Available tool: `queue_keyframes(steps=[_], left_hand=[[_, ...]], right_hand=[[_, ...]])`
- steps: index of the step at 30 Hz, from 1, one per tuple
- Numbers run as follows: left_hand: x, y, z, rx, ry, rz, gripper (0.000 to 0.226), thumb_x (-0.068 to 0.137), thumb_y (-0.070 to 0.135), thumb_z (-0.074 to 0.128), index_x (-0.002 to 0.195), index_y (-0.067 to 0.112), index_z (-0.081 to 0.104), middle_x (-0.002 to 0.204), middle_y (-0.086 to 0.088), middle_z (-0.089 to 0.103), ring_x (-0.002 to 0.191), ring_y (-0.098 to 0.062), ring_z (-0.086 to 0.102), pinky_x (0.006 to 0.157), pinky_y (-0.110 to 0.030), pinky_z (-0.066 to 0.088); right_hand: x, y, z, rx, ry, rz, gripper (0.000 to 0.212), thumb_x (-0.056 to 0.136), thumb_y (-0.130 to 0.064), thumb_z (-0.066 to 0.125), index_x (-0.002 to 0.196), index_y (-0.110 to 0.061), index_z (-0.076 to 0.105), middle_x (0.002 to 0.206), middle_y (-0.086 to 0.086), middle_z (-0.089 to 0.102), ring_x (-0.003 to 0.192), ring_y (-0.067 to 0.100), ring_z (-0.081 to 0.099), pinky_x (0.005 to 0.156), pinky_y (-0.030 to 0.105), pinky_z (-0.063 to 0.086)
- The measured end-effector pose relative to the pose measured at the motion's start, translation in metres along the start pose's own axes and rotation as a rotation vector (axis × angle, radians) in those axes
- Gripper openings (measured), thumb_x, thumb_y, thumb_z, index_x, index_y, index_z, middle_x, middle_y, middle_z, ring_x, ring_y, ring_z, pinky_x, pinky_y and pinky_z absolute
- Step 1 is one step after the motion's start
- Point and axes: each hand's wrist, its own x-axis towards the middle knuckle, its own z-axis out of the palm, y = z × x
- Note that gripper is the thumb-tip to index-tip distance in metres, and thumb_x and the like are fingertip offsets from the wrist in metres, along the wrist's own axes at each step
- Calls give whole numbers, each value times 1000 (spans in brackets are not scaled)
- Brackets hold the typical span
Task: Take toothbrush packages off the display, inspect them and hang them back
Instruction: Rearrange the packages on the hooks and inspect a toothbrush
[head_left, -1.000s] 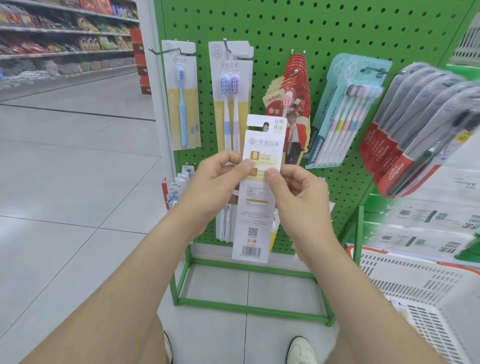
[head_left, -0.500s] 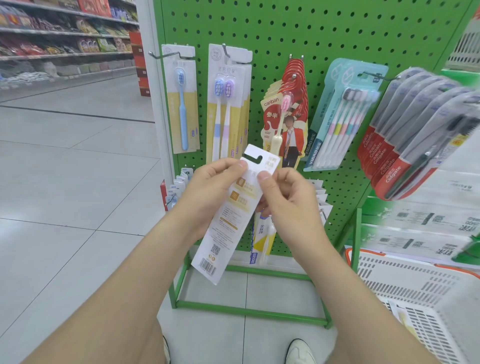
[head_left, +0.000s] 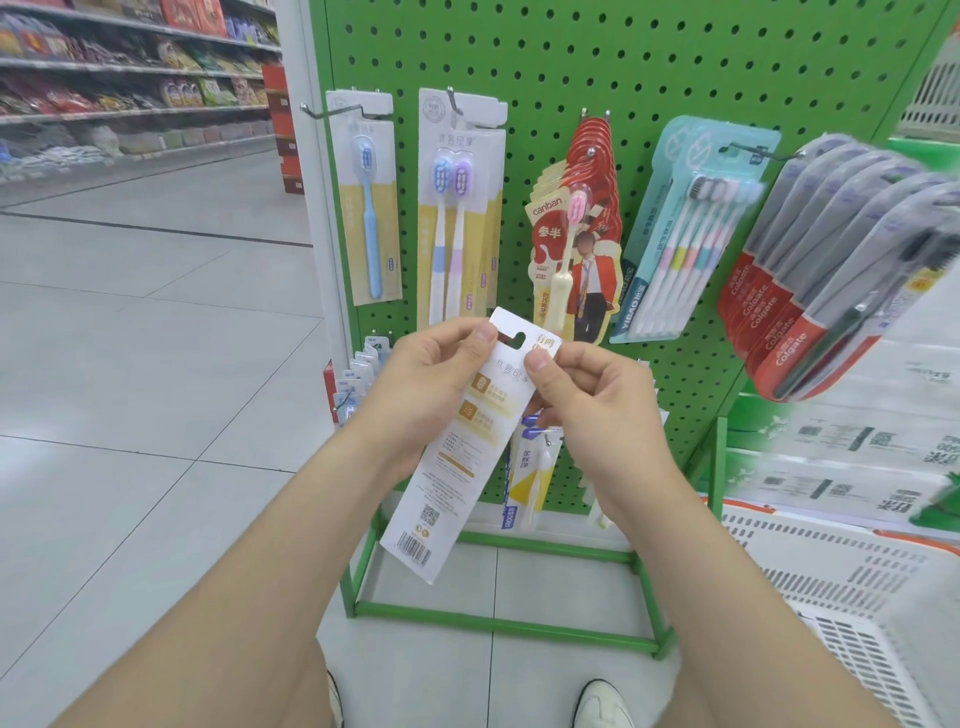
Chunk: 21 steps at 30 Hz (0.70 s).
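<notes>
Both my hands hold one white toothbrush package (head_left: 457, 447) in front of the green pegboard display (head_left: 675, 67). Its printed back with a barcode faces me and it tilts, bottom end down to the left. My left hand (head_left: 431, 374) pinches the top left edge beside the hang hole. My right hand (head_left: 587, 395) pinches the top right corner. On the board above hang a single blue toothbrush pack (head_left: 366, 202), a twin pack with blue and purple heads (head_left: 460, 208) and red canban packs (head_left: 576, 244).
A multi-brush Yibao pack (head_left: 691, 228) and a row of Colgate packs (head_left: 821, 270) hang at the right. A white plastic basket (head_left: 841, 587) stands at lower right. Small packs (head_left: 358, 374) hang low on the left. A tiled aisle with stocked shelves (head_left: 130, 83) lies left.
The package went from upright to tilted, its bottom swinging down-left, and both hands lowered slightly with it. Over the last half second the hold stays about the same.
</notes>
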Motion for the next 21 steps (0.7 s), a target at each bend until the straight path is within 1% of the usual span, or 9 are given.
queue_keyframes(steps=[3,8,10,12,13,15,17,18,21], left_hand=[[-1,1,1,-16,-1,-6,26,110,30,56,119,21,79,104,-10,82,86,-22,77,73,-35,65],[0,1,0,-49,31,-40,25,105,34,65,116,18,80,104,-11,82,84,-23,77,70,-37,63],[1,3,-1,-41,55,-40,26,100,36,71,110,13,80,99,-11,82,78,-22,76,67,-35,61],[2,4,-3,31,84,-27,32,96,39,77,106,8,77,92,-11,82,72,-21,75,64,-32,58],[1,4,-4,67,96,-20,35,93,40,79,105,6,75,89,-11,82,70,-21,75,62,-31,57],[-1,6,-7,120,105,8,37,91,39,81,102,5,73,86,-11,82,68,-22,75,60,-30,58],[-2,9,-11,175,69,40,31,90,33,84,102,7,72,87,-9,82,73,-23,78,65,-33,62],[-3,9,-13,202,30,49,29,88,28,86,105,10,73,91,-6,83,79,-24,80,70,-36,64],[-4,8,-20,323,-93,47,40,82,23,92,117,23,73,104,5,83,97,-20,80,92,-45,63]], right_hand=[[0,-2,0,0,19,-7,9,101,-18,72,101,-11,78,84,8,81,66,17,69,78,49,63],[0,-1,1,-20,47,-31,9,100,-16,74,100,-9,78,81,12,79,64,19,68,72,52,62],[-1,-1,3,-18,60,-45,7,100,-16,74,101,-10,77,82,12,79,65,18,70,66,46,62],[-4,-2,5,-1,58,-63,5,99,-14,74,104,-15,76,83,11,79,66,15,72,62,33,60],[-6,-3,6,3,50,-71,9,99,-13,73,105,-19,75,83,10,79,66,15,72,62,29,59],[-8,-5,6,25,37,-70,14,100,-10,71,106,-22,73,82,13,78,62,18,71,59,29,59],[-7,-6,7,33,57,-64,14,101,-8,69,109,-18,74,83,15,78,59,19,71,58,31,59],[-7,-5,7,30,75,-59,13,101,-7,68,111,-15,74,84,15,78,59,20,71,58,33,60],[-4,-4,7,66,156,-46,14,104,-8,65,116,-10,72,87,12,79,60,21,70,60,39,64]])
